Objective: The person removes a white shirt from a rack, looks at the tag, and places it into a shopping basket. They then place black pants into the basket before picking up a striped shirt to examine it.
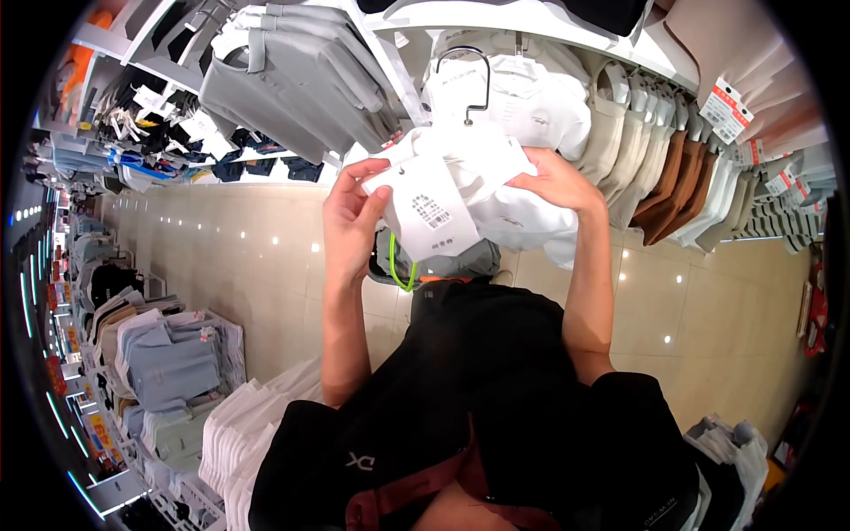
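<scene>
Nearest is a black short-sleeved top (531, 354) in smooth, matt cloth, with a dark-red strip at the neck. Beyond it, the left hand (354, 212) has its fingers closed in a pinch, the thumb flat on the corner of a paper tag (425, 199). This stiff white rectangle hangs tilted before the chest, with a small round hole near its top and dark print on its face. The right hand (562, 181) has its fingers drawn together on the edge of a white garment (478, 150), soft and creased, lying behind and beside the tag. A thin dark hook (488, 84) curves up above the cloth. Below the tag hangs a bright green loop (395, 265), slim and cord-like. Farther off, glossy pale floor tiles (691, 283) mirror small lights. Past the hands hang smooth grey tops (283, 88), rumpled white shirts (553, 115), and narrow folds of cream (606, 133) and rust-brown garments (677, 186).
</scene>
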### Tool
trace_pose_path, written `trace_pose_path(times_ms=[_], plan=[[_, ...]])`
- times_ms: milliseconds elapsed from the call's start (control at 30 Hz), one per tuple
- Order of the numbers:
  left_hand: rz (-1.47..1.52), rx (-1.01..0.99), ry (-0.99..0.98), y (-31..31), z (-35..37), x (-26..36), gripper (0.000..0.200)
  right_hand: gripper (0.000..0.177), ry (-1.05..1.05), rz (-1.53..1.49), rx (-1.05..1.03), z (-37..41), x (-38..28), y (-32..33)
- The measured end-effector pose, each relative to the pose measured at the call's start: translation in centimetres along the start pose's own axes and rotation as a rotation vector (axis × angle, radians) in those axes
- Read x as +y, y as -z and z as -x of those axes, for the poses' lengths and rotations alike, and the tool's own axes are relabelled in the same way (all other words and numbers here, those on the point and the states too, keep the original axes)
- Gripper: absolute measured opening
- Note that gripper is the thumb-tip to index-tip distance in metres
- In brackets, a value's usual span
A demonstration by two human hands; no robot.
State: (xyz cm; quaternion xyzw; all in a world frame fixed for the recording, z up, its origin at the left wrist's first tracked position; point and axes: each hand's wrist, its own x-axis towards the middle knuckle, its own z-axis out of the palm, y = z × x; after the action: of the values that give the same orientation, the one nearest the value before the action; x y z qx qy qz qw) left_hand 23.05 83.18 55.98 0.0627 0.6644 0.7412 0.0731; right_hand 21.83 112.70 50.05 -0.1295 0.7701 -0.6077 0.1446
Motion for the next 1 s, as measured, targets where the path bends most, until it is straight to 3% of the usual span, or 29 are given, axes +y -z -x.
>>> trace_pose_path(times_ms=[300, 367, 433, 733, 1000], plan=[[-0.13, -0.081, -0.307, -3.1, -3.6, 1.0, 0.015, 0.037, 0.095, 0.0, -0.035, -0.7, -0.9, -0.6], [-0.119, -0.077, -0.384, -4.6, -4.1, 0.8, 0.014, 0.037, 0.035, -0.003, -0.054, -0.5, -1.5, -0.5], [-0.167, -0.106, -0.627, -5.5, -4.5, 0.8, 0.018, 0.037, 0.042, -0.004, -0.036, -0.3, -1.7, -0.4], [-0.253, -0.132, -0.846, -5.7, -5.7, 2.6, 0.031, 0.035, 0.087, 0.016, 0.001, 0.7, -2.8, -0.2], [-0.225, 0.013, -1.1, -7.5, -5.5, 1.8, 0.044, 0.032, 0.129, 0.073, -0.009, 0.8, -3.5, -0.7]])
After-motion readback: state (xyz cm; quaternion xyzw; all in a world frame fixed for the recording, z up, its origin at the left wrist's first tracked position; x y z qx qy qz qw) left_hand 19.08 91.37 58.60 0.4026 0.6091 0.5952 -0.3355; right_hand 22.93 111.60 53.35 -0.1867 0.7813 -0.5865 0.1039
